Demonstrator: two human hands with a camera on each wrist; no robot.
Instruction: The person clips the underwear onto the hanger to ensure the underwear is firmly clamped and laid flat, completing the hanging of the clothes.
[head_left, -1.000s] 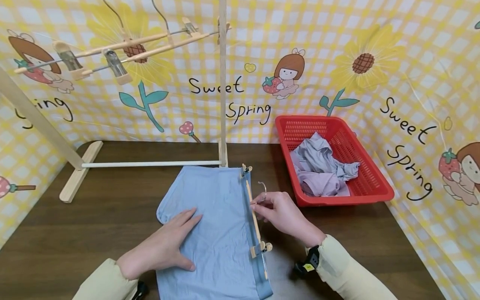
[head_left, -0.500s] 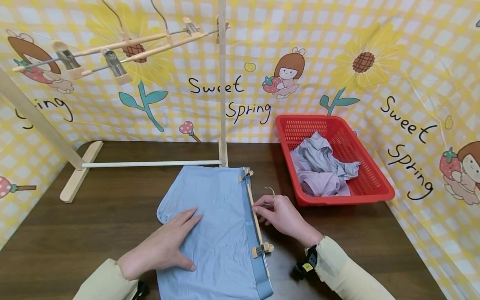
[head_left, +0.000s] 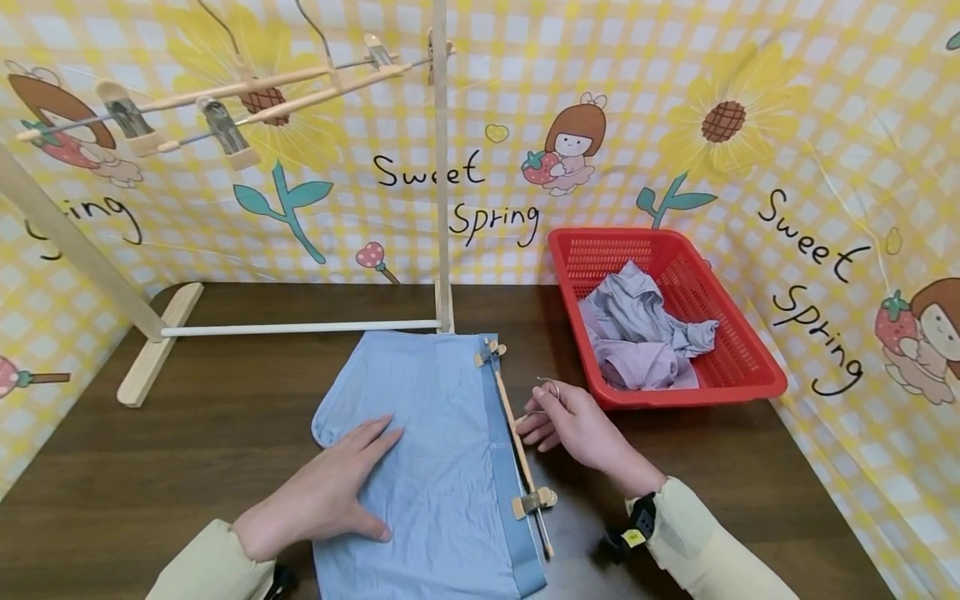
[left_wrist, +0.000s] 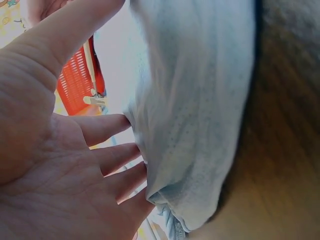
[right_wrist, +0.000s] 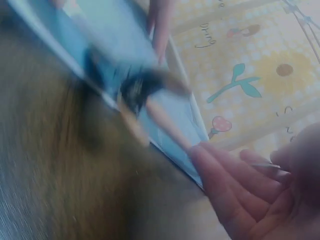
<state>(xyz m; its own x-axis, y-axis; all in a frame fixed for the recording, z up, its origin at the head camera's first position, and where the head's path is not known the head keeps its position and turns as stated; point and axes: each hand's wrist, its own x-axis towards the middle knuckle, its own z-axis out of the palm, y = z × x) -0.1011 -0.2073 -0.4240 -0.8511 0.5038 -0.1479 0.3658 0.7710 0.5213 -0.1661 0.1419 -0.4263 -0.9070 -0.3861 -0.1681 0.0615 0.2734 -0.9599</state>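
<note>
A light-blue garment (head_left: pixel 442 400) lies flat on the table, with a darker waistband-like strip along its right edge. My left hand (head_left: pixel 322 492) rests on it with fingers spread. Along that strip lies a wooden clip hanger (head_left: pixel 522 454). Its far clip (head_left: pixel 491 352) and near clip (head_left: pixel 534 502) overlap the strip; whether they grip the cloth is hard to tell. My right hand (head_left: pixel 581 429) holds the hanger at its middle, by the metal hook. The right wrist view shows my fingertips (right_wrist: pixel 205 155) at the wooden bar, with one clip (right_wrist: pixel 137 92) blurred.
A red basket (head_left: pixel 750 333) at the back right holds crumpled grey-blue and lilac clothes (head_left: pixel 637 325). At the left stands a wooden rack with a white lower bar (head_left: pixel 300 328). Two clip hangers (head_left: pixel 285 100) hang high there. Patterned cloth (head_left: pixel 637 67) walls the table.
My right hand has shifted slightly right and changed its hold toward the hook. The hanger's near end has swung right, past the garment's edge. My left hand stays put.
</note>
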